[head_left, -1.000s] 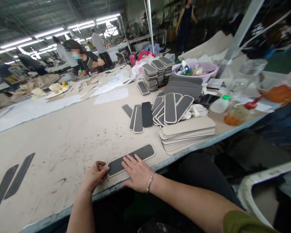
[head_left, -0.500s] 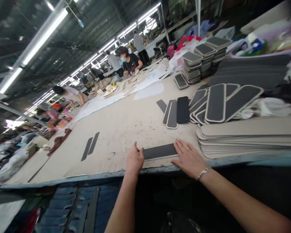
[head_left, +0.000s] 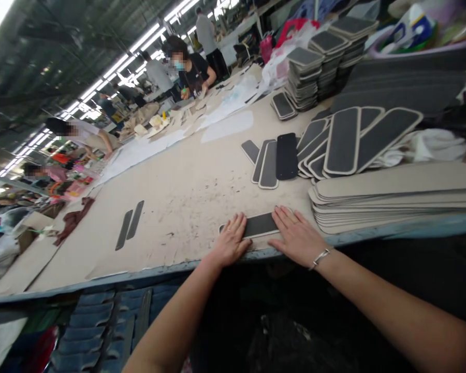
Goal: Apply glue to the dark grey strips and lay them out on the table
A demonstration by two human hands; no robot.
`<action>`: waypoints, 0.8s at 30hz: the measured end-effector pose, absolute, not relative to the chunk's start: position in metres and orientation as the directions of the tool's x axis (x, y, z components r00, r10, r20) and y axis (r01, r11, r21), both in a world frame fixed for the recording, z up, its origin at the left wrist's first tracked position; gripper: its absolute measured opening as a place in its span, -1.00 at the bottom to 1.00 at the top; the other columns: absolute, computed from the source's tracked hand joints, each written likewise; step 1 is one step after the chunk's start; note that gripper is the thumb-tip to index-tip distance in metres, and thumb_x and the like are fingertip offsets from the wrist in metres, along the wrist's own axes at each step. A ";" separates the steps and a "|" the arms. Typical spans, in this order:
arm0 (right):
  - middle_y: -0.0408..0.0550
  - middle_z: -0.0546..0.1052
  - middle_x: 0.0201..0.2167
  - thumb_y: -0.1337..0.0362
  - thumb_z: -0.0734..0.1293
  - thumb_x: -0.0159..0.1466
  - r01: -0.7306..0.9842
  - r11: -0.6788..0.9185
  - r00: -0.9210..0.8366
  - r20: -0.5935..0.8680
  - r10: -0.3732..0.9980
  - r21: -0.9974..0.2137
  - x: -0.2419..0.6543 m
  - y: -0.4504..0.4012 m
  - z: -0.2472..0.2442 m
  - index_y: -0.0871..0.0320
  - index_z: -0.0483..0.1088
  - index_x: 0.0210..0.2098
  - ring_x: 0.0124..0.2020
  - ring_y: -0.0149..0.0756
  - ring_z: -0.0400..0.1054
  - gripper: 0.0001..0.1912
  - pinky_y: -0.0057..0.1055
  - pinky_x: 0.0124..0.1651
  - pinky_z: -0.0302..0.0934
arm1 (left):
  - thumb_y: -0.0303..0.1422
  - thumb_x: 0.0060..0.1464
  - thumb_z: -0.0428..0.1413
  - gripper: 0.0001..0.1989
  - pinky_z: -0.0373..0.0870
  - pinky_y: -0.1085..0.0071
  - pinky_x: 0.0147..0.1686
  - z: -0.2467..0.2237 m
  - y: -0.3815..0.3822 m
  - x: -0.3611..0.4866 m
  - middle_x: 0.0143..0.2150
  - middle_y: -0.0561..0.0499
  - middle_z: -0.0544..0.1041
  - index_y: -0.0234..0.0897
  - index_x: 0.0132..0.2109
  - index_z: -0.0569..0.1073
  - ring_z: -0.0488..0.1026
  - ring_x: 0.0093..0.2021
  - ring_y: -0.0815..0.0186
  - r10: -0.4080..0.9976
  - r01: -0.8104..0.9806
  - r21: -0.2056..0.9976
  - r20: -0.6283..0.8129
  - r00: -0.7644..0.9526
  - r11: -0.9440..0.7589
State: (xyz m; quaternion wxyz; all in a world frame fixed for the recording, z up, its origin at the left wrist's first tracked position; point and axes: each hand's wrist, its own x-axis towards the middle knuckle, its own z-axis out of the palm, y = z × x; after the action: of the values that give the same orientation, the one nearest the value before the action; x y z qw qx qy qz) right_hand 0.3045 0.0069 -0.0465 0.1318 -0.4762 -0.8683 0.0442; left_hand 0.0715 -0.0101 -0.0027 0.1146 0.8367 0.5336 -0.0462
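Observation:
A dark grey strip with a pale border lies along the table's near edge. My left hand rests flat over its left part, fingers stretched out. Over the right end my right hand, with a bracelet at the wrist, lies flat with its fingers extended. Only the strip's middle and a bit of its left tip show between and beside the hands. Just beyond are several similar grey pieces and a black panel. To the right of my right hand sits a stack of long beige-topped panels.
Two narrow dark strips lie on the beige table at left. Several pale-edged panels overlap at right, with piles of grey pieces behind. A masked co-worker works across the table. Blue denim pieces sit below the edge.
My left hand has gone from closed fingers at the strip's left end to lying flat on top of it. My right hand stays on the right end. The view has shifted slightly.

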 end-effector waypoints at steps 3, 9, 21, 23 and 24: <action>0.13 -0.07 0.31 -0.10 0.08 0.28 0.815 0.541 -0.514 0.173 0.840 -0.208 0.304 0.008 -0.049 0.36 0.02 0.26 0.32 -0.13 -0.25 -0.24 -0.13 0.31 -0.29 | -0.14 0.19 -0.16 -0.30 -0.18 0.06 0.26 -0.006 -0.014 0.039 0.38 -0.23 -0.27 -0.38 0.34 -0.21 -0.36 0.36 0.10 0.894 0.915 0.100 -0.193 0.403 -0.391; 0.20 -0.06 0.30 -0.11 0.05 0.31 0.831 0.515 -0.487 0.172 0.856 -0.210 0.300 0.002 -0.012 0.39 0.04 0.25 0.32 -0.06 -0.27 -0.24 -0.03 0.29 -0.28 | -0.08 0.17 -0.15 -0.26 -0.13 0.06 0.24 -0.015 -0.017 0.036 0.37 -0.26 -0.22 -0.38 0.34 -0.18 -0.31 0.36 0.05 0.896 0.903 0.071 -0.117 0.429 -0.423; 0.18 0.02 0.28 -0.14 0.14 0.26 0.667 0.595 -0.632 0.083 0.770 -0.448 0.281 0.006 -0.007 0.36 0.08 0.24 0.31 -0.06 -0.19 -0.21 -0.06 0.30 -0.26 | -0.20 0.17 -0.15 -0.30 -0.17 0.06 0.27 -0.015 -0.020 0.036 0.38 -0.19 -0.24 -0.39 0.35 -0.19 -0.31 0.36 0.12 0.910 0.925 0.076 -0.166 0.380 -0.372; 0.18 0.12 0.24 0.01 0.15 0.30 0.597 0.633 -0.666 0.135 0.733 -0.493 0.281 -0.003 -0.005 0.34 0.20 0.17 0.27 -0.09 -0.05 -0.39 -0.12 0.27 -0.13 | -0.19 0.18 -0.17 -0.31 -0.20 0.09 0.28 -0.010 -0.021 0.037 0.38 -0.15 -0.27 -0.38 0.35 -0.20 -0.32 0.36 0.15 0.913 0.935 0.093 -0.201 0.356 -0.344; 0.17 0.17 0.22 0.07 0.17 0.30 0.556 0.665 -0.677 0.192 0.711 -0.499 0.279 -0.010 -0.004 0.30 0.22 0.16 0.24 -0.10 0.02 -0.46 -0.17 0.24 -0.04 | -0.18 0.19 -0.19 -0.32 -0.22 0.11 0.29 -0.008 -0.021 0.037 0.38 -0.13 -0.28 -0.36 0.35 -0.21 -0.33 0.36 0.17 0.913 0.936 0.105 -0.211 0.350 -0.334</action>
State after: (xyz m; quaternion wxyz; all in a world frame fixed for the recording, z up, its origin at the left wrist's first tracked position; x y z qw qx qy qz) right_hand 0.2793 -0.0104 -0.0038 0.1888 -0.3548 -0.8925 0.2045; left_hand 0.0374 -0.0211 -0.0079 0.1043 0.8149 0.5673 -0.0570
